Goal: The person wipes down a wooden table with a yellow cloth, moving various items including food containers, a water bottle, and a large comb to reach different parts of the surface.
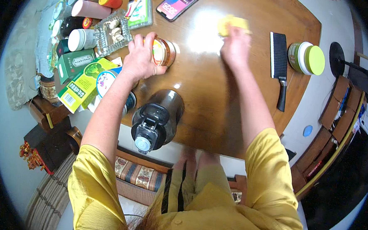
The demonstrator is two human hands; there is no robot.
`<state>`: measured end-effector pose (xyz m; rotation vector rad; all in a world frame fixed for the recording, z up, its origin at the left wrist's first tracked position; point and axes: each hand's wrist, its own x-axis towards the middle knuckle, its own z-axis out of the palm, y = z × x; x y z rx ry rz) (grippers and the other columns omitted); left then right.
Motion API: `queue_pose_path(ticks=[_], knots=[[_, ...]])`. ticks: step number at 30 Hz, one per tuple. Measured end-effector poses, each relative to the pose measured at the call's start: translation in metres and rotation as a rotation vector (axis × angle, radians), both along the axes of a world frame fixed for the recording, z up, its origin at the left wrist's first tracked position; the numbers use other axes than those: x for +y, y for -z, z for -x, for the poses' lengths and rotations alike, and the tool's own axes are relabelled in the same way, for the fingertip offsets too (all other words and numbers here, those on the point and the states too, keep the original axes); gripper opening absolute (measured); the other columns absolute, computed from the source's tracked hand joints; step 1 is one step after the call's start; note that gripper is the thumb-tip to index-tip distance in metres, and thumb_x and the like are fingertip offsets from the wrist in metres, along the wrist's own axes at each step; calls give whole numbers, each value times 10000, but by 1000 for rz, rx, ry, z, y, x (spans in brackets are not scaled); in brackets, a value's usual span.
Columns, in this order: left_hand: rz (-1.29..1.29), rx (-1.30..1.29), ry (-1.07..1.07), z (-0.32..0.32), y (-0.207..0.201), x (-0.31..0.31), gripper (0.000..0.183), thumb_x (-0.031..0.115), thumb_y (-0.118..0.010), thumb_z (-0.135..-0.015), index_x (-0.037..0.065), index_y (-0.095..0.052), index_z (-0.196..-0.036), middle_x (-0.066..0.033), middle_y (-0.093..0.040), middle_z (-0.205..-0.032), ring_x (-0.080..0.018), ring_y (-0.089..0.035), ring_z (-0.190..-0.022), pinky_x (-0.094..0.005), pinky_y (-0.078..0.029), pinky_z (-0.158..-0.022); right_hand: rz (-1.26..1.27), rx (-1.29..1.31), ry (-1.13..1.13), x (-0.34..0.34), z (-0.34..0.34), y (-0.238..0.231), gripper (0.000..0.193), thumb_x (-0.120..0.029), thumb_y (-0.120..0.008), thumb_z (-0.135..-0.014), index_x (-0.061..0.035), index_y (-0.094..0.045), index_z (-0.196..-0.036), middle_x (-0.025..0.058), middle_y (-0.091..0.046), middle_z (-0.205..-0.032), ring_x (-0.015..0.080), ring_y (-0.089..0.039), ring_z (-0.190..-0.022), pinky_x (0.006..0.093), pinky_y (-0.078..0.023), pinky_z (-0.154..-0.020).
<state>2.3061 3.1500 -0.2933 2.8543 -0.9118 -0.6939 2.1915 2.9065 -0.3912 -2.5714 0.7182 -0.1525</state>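
Observation:
My left hand [140, 59] is closed round a squat glass jar [167, 52] with an orange-and-white label, at the left part of the wooden table [201, 95]. Farther right, my right hand [236, 47] grips a yellow cloth [233, 25], slightly blurred, over the tabletop. Its fingers are partly hidden by the cloth. Between my forearms, near the front edge, stands a dark, see-through water bottle [161, 116] with a black lid. To the right of my right hand lies a cleaver [279, 61] with a black handle.
A phone [179, 4] lies at the far side. Bottles, boxes and a clear tray of garlic [113, 31] crowd the left side, with a green-yellow carton [83, 84] nearest. A green-lidded jar [307, 58] stands by the right edge. A patterned bench [139, 173] is below.

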Motion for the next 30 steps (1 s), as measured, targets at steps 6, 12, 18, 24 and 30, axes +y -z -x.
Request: queue_pose_path(ticks=[6, 12, 18, 24, 30], knots=[[-46, 55, -78, 3, -9, 11, 1017, 292, -815, -502, 136, -291, -1359, -178, -370, -1221, -410, -404, -1126, -477, -428, -938, -148, 182, -783, 68, 116, -35, 465, -38, -486, -843, -218, -532, -1269, 67, -526, -1067, 258, -506, -986, 365, -464, -904], [-26, 14, -45, 1, -7, 4, 989, 288, -818, -496, 131, -318, -1334, -172, -381, -1191, -405, -411, -1110, -473, -429, -938, 150, -10, -122, -2, 17, -12, 393, -165, -525, -867, -164, -539, -1260, 127, -536, -1050, 287, -531, -938, 383, -488, -797], [-25, 18, -41, -1, -4, 8, 967, 293, -822, -508, 160, -339, -1335, -164, -380, -1220, -385, -401, -1152, -465, -462, -909, -219, 158, -296, 97, 2, -16, 374, -149, -522, -859, -181, -556, -1229, 86, -549, -1027, 272, -517, -1037, 412, -456, -867], [-39, 28, -40, 0, -5, 6, 982, 301, -819, -503, 167, -326, -1342, -164, -374, -1201, -379, -402, -1146, -471, -458, -908, 78, 156, -497, 40, 117, -13, 533, -64, -541, -813, -360, -528, -1256, 52, -537, -1028, 239, -537, -936, 383, -491, -828], [62, -11, 20, -3, 2, 3, 958, 331, -817, -509, 163, -339, -1322, -166, -386, -1200, -405, -400, -1127, -490, -435, -911, 169, -35, 28, 14, 51, -4, 425, -81, -505, -859, -244, -548, -1248, 102, -551, -1000, 286, -518, -913, 410, -468, -771]])
